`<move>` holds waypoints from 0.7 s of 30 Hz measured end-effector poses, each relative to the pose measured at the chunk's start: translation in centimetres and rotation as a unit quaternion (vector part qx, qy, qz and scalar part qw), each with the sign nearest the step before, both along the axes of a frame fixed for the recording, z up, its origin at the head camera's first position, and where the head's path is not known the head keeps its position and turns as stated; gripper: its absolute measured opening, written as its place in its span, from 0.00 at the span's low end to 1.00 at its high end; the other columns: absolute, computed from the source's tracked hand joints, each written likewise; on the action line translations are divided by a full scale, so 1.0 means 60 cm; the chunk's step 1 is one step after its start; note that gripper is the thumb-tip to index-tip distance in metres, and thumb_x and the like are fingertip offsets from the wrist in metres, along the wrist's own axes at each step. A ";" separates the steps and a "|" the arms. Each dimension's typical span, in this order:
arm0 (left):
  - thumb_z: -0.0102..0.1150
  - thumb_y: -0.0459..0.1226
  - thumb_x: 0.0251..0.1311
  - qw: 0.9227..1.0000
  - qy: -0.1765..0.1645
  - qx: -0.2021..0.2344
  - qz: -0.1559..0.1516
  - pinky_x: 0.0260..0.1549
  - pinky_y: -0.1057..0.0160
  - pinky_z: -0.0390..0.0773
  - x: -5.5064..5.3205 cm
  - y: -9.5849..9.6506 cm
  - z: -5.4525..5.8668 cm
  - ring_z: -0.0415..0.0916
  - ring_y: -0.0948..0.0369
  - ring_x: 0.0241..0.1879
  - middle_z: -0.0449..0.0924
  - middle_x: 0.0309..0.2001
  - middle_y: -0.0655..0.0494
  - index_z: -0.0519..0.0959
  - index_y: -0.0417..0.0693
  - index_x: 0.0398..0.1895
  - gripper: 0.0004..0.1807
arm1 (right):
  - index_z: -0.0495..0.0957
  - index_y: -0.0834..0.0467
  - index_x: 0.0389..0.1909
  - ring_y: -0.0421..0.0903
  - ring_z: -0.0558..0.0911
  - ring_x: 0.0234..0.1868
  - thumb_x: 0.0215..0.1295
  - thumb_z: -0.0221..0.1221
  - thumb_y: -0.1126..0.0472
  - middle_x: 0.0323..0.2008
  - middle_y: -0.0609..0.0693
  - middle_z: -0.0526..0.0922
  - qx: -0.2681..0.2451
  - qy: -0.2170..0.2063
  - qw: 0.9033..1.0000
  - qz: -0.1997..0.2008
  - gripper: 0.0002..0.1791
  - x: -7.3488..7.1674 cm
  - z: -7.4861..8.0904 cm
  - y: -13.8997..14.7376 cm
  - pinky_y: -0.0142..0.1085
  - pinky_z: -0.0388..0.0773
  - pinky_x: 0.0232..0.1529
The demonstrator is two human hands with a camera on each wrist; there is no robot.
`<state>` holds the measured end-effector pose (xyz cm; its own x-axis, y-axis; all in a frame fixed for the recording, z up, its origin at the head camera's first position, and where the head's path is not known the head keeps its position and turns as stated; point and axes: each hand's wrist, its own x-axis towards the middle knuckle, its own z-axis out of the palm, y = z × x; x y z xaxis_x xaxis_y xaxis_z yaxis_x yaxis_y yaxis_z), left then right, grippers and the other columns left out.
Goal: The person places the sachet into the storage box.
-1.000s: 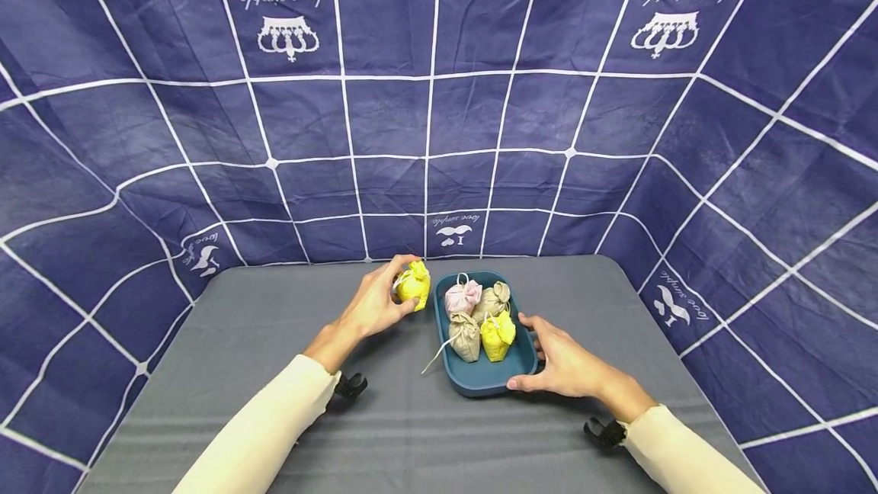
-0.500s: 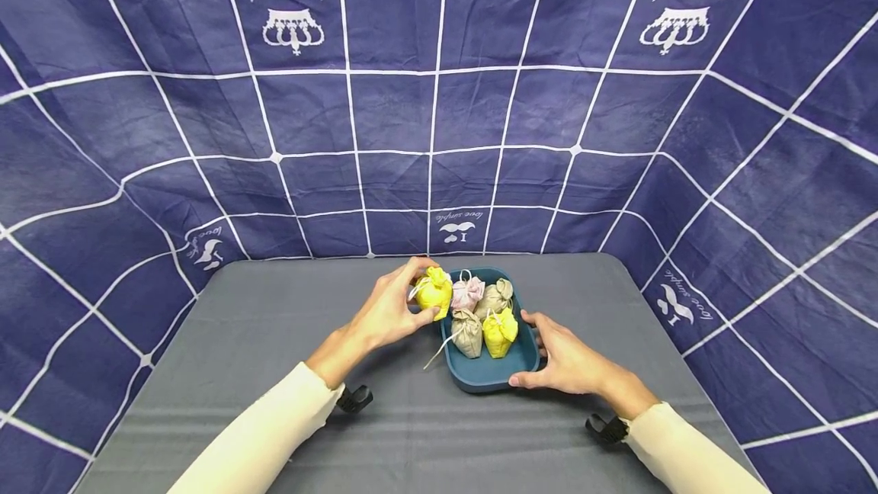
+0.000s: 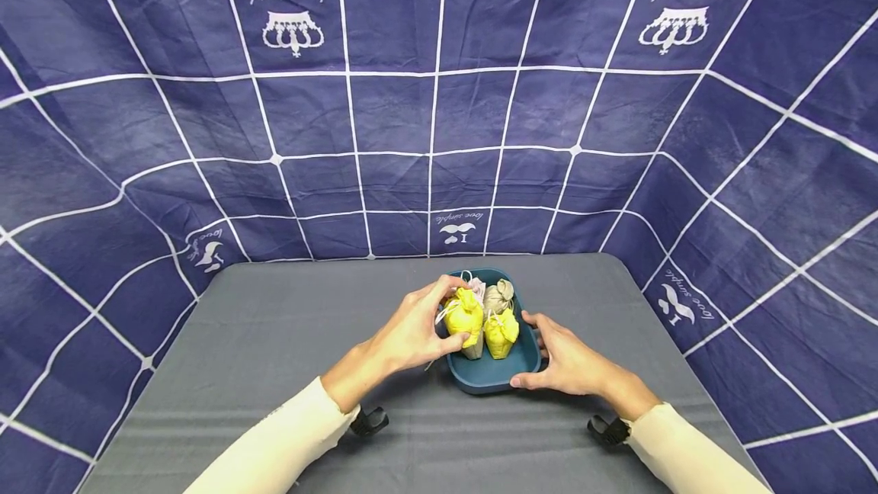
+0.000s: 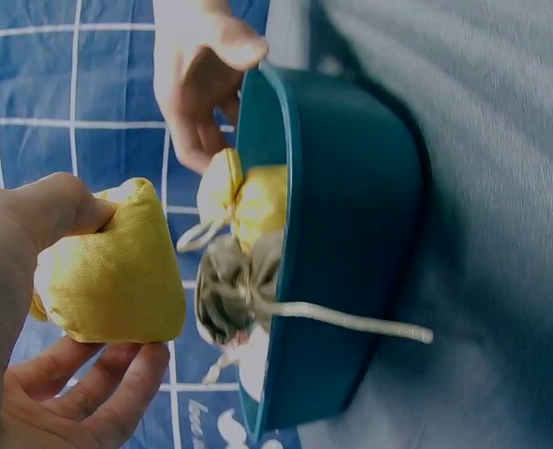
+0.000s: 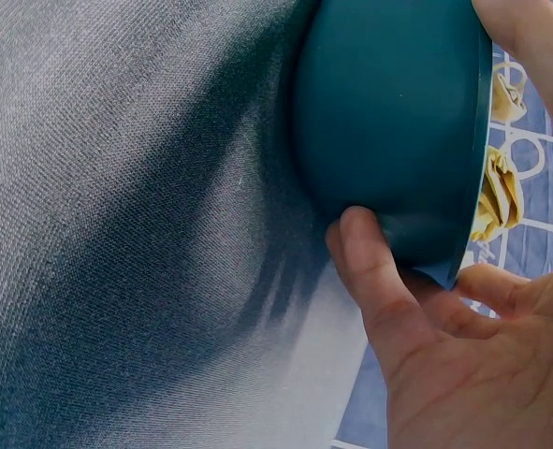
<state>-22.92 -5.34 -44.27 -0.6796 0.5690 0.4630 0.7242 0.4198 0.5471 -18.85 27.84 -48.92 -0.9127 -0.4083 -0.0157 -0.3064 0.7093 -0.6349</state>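
Observation:
In the head view my left hand [image 3: 414,332] pinches a yellow drawstring pouch [image 3: 464,320] between thumb and fingers, above the left side of a dark teal box [image 3: 485,386]. The left wrist view shows this pouch raised beyond the rim, its flat base toward the camera. Inside the box sit another yellow pouch [image 3: 501,335], a beige pouch [image 3: 498,298] and a pink pouch [image 3: 477,286]. A second beige pouch [image 4: 225,285], partly hidden from above, trails its cord over the rim. My right hand [image 3: 569,360] holds the box's right side, thumb at the rim, fingers against the outer wall.
A grey cloth [image 3: 295,326] covers the table under the box. Blue curtain fabric [image 3: 384,113] with white lines stands behind it and along both sides. Black straps circle both wrists, including the left strap [image 3: 370,421].
My left hand has carried the yellow pouch rightward, from the table left of the box to above its left side, now covering one beige pouch. My right hand stays at the box.

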 end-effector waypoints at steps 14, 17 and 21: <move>0.86 0.40 0.62 0.999 -0.019 -0.046 -0.022 0.68 0.52 0.90 0.032 0.054 -0.014 0.90 0.57 0.62 0.89 0.68 0.52 0.75 0.50 0.75 0.41 | 0.65 0.71 0.83 0.57 0.92 0.61 0.59 0.87 0.39 0.84 0.71 0.73 -0.001 0.023 1.000 0.004 0.65 0.000 -0.002 0.002 0.40 0.92 0.58; 0.86 0.41 0.62 0.998 -0.021 -0.056 -0.021 0.66 0.53 0.90 0.034 0.060 -0.018 0.89 0.58 0.61 0.89 0.67 0.52 0.74 0.50 0.75 0.41 | 0.64 0.71 0.84 0.57 0.92 0.60 0.59 0.87 0.39 0.84 0.71 0.73 0.001 0.023 1.000 0.005 0.65 0.000 -0.003 0.002 0.40 0.92 0.58; 0.87 0.41 0.62 0.998 -0.017 -0.065 -0.023 0.67 0.54 0.90 0.036 0.066 -0.023 0.89 0.58 0.61 0.90 0.65 0.51 0.73 0.49 0.75 0.41 | 0.62 0.71 0.85 0.56 0.93 0.60 0.59 0.87 0.39 0.84 0.72 0.72 0.002 0.020 1.000 0.005 0.67 -0.001 -0.004 0.003 0.41 0.92 0.58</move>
<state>-20.79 -1.39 -45.62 -0.6661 0.6528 0.3608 0.7258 0.4556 0.5154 -18.93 28.00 -49.15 -0.9085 -0.4173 0.0199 -0.3389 0.7083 -0.6192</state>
